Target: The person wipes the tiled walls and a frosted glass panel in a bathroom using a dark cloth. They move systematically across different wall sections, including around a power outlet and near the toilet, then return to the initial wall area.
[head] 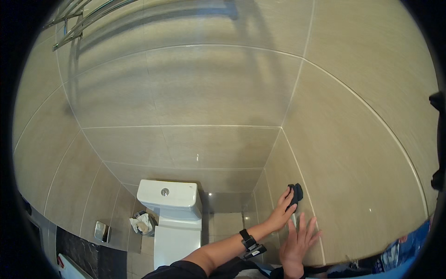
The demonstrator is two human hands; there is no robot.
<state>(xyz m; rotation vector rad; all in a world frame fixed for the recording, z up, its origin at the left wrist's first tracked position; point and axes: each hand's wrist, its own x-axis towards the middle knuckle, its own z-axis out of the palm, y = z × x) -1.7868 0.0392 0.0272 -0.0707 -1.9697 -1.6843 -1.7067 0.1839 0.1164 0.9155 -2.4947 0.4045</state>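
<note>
My left hand (282, 212) reaches across to the tiled wall on the right and presses a dark folded cloth (295, 195) against it. Part of the cloth lies hidden under the fingers. Just below, my right hand (299, 246) has its fingers spread over the same beige wall tiles (348, 195); it holds nothing. A light grout line (306, 190) runs down beside the cloth and on past the right fingertips. A black strap with a small device (251, 244) is worn on my left wrist.
A white toilet (177, 240) with its lid down stands left of my arm. Beside it is a small bin (148, 225) with crumpled paper. A metal paper holder (102, 231) is on the left wall; a metal towel rack (90, 21) hangs high. Blue plastic packaging (400, 256) lies lower right.
</note>
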